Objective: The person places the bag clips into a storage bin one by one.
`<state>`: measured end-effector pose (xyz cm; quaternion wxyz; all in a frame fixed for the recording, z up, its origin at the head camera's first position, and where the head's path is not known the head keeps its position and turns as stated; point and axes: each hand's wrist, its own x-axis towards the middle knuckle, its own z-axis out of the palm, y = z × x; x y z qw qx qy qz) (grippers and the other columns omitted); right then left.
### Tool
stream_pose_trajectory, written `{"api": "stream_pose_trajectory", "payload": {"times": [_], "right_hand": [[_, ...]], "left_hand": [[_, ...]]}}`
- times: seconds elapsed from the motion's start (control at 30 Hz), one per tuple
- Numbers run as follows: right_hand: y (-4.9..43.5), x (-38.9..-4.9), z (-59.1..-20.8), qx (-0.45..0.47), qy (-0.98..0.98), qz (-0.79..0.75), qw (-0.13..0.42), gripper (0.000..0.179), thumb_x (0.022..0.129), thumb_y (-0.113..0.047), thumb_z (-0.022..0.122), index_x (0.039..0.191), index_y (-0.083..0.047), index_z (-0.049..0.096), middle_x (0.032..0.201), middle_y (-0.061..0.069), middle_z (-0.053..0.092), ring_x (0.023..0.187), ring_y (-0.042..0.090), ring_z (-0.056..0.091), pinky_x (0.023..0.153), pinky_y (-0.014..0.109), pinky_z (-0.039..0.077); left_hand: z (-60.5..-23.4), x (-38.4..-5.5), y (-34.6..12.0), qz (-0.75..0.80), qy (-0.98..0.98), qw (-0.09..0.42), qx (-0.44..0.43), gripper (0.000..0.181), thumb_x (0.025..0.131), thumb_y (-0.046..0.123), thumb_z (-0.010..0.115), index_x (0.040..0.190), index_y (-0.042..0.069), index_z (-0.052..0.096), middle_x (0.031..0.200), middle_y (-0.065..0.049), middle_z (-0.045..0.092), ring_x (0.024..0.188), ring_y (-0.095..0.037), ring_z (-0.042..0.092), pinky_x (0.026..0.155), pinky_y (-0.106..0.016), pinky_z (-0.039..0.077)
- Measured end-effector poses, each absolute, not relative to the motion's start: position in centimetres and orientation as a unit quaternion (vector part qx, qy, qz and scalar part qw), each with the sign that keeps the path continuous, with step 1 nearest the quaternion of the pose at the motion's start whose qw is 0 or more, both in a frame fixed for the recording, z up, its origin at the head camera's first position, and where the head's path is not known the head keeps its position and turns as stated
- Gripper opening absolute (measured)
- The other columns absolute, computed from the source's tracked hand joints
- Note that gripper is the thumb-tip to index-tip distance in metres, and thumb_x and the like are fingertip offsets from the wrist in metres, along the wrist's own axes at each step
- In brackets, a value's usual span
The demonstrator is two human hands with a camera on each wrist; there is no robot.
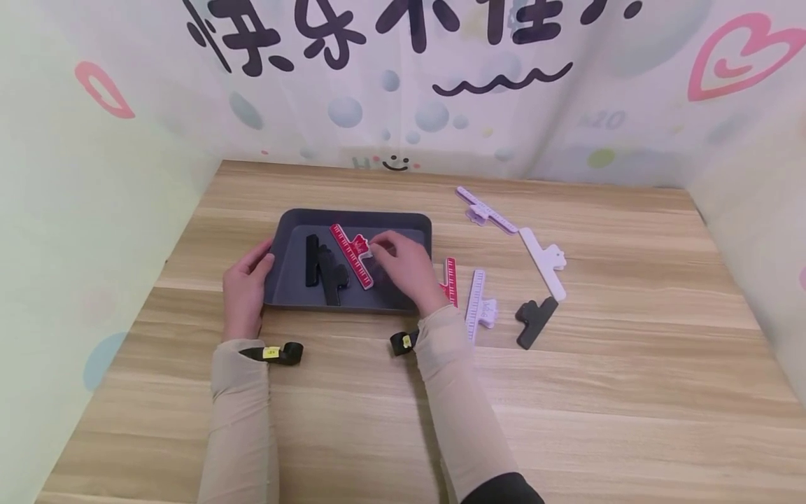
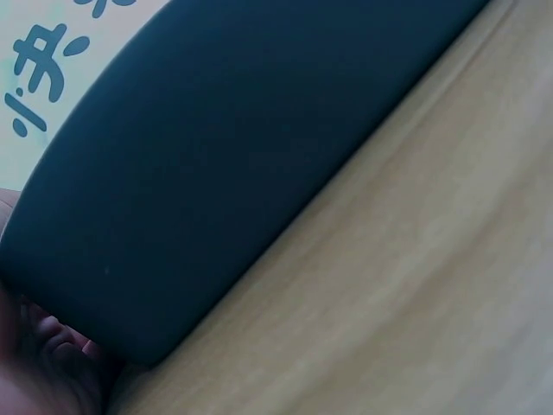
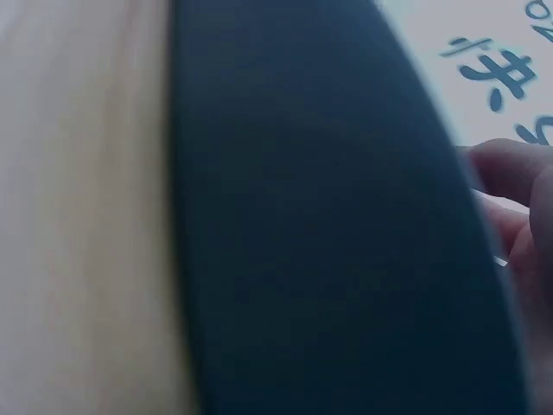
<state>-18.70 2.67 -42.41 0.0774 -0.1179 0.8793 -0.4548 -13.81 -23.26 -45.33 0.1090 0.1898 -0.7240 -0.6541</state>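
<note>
My left hand [image 1: 244, 290] grips the left edge of a dark grey tray [image 1: 292, 231], its thumb near the rim. In the left wrist view the curled fingers [image 2: 60, 341] sit by the tray's corner. Over the tray, my right hand [image 1: 406, 269] pinches the handle of a red clip [image 1: 350, 255] with a ruler-like long edge. Two black clips [image 1: 312, 260] lie in the tray left of the red one, partly overlapping. The tray's wall [image 3: 328, 216] hides the red clip in the right wrist view, where some fingers [image 3: 514, 169] show.
Right of the tray lie another red clip [image 1: 450, 276], partly behind my right wrist, a lilac clip [image 1: 475, 304], a black clip [image 1: 537, 323], a white clip [image 1: 543, 262] and a purple clip [image 1: 488, 210]. A printed curtain [image 1: 302, 133] stands behind the wooden table [image 1: 630, 350].
</note>
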Motion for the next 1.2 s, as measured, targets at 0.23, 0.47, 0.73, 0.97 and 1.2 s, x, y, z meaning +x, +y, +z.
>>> {"api": "stream_pose_trajectory", "payload": {"times": [0.23, 0.47, 0.73, 0.97, 1.2], "right_hand": [[4.9, -19.0, -41.5, -0.078, 0.837, -0.538, 0.054, 0.027, 0.089, -0.037, 0.052, 0.107, -0.018, 0.06, 0.091, -0.001, 0.061, 0.082, 0.015, 0.058, 0.069, 0.029, 0.048], [6.9, -19.6, -41.6, -0.027, 0.785, -0.619, -0.007, 0.022, 0.09, -0.029, 0.052, 0.103, -0.014, 0.061, 0.089, 0.003, 0.063, 0.078, 0.023, 0.059, 0.066, 0.034, 0.05], [8.9, -20.3, -43.0, 0.092, 0.691, -0.714, -0.064, 0.025, 0.09, -0.018, 0.052, 0.11, -0.006, 0.058, 0.095, 0.009, 0.061, 0.083, 0.025, 0.059, 0.07, 0.036, 0.049], [10.0, -20.9, -44.0, 0.148, 0.62, -0.767, -0.067, 0.028, 0.088, -0.017, 0.054, 0.114, -0.009, 0.056, 0.103, 0.008, 0.059, 0.09, 0.028, 0.059, 0.074, 0.038, 0.049], [11.2, -20.7, -43.7, 0.117, 0.688, -0.716, -0.022, 0.025, 0.089, -0.023, 0.053, 0.111, -0.011, 0.058, 0.1, 0.01, 0.061, 0.091, 0.029, 0.057, 0.078, 0.039, 0.047]], "left_hand": [[-45.4, -13.7, -23.3, -0.655, -0.723, 0.109, 0.189, 0.036, 0.087, 0.028, 0.058, 0.122, 0.019, 0.057, 0.125, 0.002, 0.052, 0.114, -0.009, 0.043, 0.098, -0.026, 0.032], [-45.3, -13.6, -23.3, -0.655, -0.723, 0.108, 0.192, 0.035, 0.087, 0.028, 0.058, 0.121, 0.021, 0.058, 0.125, 0.002, 0.052, 0.115, -0.008, 0.043, 0.098, -0.026, 0.032], [-45.3, -13.7, -23.3, -0.656, -0.722, 0.107, 0.193, 0.034, 0.087, 0.028, 0.057, 0.121, 0.021, 0.058, 0.126, 0.003, 0.052, 0.115, -0.008, 0.043, 0.098, -0.026, 0.032], [-45.4, -13.8, -23.3, -0.655, -0.724, 0.102, 0.191, 0.035, 0.088, 0.027, 0.056, 0.123, 0.019, 0.056, 0.127, 0.003, 0.05, 0.116, -0.007, 0.041, 0.099, -0.026, 0.03], [-45.4, -13.9, -23.3, -0.652, -0.725, 0.107, 0.193, 0.035, 0.088, 0.027, 0.057, 0.122, 0.019, 0.057, 0.126, 0.003, 0.052, 0.115, -0.008, 0.042, 0.099, -0.026, 0.031]]}}
